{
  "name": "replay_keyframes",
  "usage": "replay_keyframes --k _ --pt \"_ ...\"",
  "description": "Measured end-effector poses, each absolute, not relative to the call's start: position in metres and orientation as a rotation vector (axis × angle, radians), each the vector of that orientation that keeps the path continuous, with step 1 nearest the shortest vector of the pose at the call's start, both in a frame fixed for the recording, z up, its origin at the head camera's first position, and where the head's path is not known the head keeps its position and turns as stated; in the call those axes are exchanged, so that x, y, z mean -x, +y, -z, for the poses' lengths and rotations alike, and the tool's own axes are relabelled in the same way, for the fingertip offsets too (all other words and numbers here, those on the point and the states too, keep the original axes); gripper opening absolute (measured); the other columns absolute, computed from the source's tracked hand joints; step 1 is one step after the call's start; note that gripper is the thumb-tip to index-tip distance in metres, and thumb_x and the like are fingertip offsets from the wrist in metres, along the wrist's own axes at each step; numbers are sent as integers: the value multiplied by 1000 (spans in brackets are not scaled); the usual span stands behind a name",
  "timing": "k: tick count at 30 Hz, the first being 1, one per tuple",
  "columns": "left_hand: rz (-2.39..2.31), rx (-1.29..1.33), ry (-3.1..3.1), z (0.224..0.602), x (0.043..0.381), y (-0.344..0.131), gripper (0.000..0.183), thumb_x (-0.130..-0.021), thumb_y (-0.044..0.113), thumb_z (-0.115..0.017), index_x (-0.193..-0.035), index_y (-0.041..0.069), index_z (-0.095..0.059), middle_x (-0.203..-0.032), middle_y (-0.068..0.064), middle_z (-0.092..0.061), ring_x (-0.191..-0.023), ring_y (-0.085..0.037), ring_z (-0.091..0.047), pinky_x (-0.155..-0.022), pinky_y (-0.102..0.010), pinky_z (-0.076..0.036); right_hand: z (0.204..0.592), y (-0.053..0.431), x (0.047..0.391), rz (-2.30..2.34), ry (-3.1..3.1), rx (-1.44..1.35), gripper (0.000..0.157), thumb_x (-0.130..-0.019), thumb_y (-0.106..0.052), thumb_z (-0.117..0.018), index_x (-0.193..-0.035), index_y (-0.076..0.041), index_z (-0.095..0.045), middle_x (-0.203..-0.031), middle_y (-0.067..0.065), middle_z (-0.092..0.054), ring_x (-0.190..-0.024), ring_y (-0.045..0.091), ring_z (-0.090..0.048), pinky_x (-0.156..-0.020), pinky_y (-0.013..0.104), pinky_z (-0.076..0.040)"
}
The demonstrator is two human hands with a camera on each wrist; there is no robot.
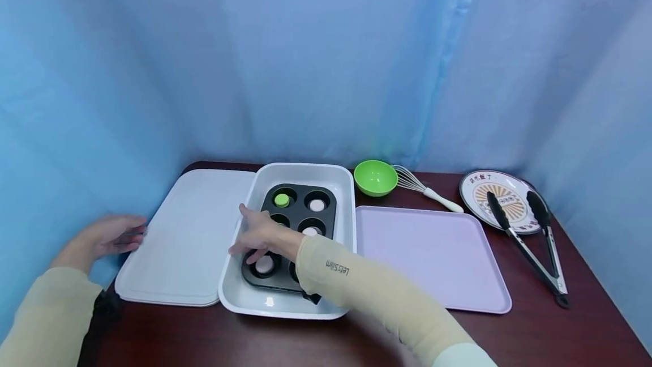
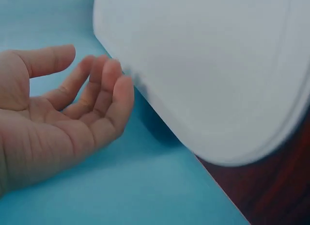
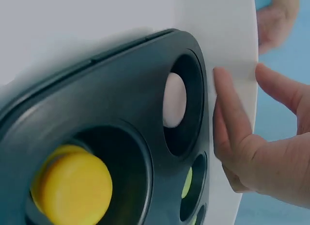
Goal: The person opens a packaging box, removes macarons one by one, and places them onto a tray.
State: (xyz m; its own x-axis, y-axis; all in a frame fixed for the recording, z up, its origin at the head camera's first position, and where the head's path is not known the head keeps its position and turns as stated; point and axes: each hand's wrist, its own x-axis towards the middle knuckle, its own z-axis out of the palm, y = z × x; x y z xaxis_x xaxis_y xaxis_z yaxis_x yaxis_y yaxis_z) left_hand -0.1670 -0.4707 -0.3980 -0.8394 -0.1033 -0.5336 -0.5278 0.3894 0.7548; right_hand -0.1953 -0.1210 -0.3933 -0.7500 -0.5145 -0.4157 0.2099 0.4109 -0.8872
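My right hand [image 1: 260,235] straddles the left wall of a white tray [image 1: 292,304], its fingers inside and its thumb by the rim. In the right wrist view, a gap shows between thumb and fingers. Inside the tray lies a dark muffin tin [image 1: 297,212]. Its cups hold small round pieces: a green piece [image 1: 282,200], a pale piece [image 1: 317,205] and a yellow piece [image 3: 77,188] among them. At the far left, my left hand [image 1: 114,233] holds nothing, fingers loosely bent, fingertips right at the edge of a flat white lid-like panel [image 1: 178,237].
Right of the tray lies a lilac tray [image 1: 433,259]. Behind it are a green bowl [image 1: 376,178] and a whisk [image 1: 425,187]. Black-tipped tongs [image 1: 552,259] lean across a patterned plate [image 1: 479,186] at the right. Blue curtains [image 1: 326,61] enclose the dark table [image 1: 229,338].
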Motion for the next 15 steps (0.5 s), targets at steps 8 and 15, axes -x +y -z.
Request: replay_keyframes --k 8,15 --pt "-1904 110 2251 381 171 -437 39 -106 25 -55 -143 16 -44 -112 13 -62 -95 -8 -69 -82 -28 -60 338 -41 214 1286 2236 918 81 -91 -17 -77 -160 -15 -33 -156 12 -40 -120 26 -60 -91 30 -55" --pt "-1846 -234 2362 368 164 -380 32 -106 16 -55 -137 20 -51 -123 3 -61 -103 -11 -69 -85 -26 -59 306 86 198 1228 2728 1176 83 -90 -23 -80 -158 -10 -35 -148 15 -44 -133 27 -47 -108 47 -45"
